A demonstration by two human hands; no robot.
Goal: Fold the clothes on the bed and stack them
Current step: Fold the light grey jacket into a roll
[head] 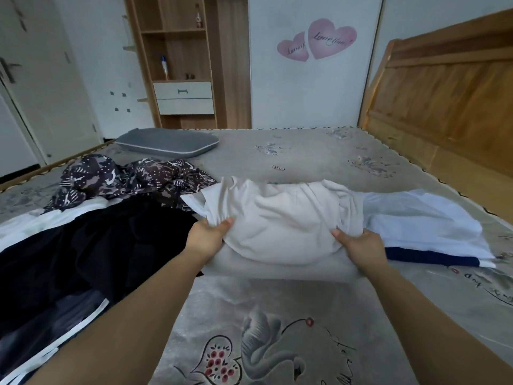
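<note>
while both arms reach forward over the bed (305, 151), the scene reads so:
left hand (206, 237): thumb on top and fingers tucked under, it pinches the left edge of the white garment (280, 220).
right hand (361, 245): it grips the right edge of the same white garment, thumb pressed on the cloth, fingers hidden beneath.
white garment: bunched and rumpled, raised between the two hands, its lower part lying flat on the bed in front of the person.
black clothes (97, 245): a dark heap with white stripes, lying on the bed just left of the white garment, touching it.
patterned garment (122, 179): crumpled, dark with pale marks, behind the black clothes.
folded stack (427, 232): a pale blue-white piece on top of a navy one, just right of the white garment.
grey pillow (166, 143): at the far left side of the bed.
headboard (449, 93): wooden, on the right.
shelf unit (180, 59): wooden, against the far wall, with bottles on it.
</note>
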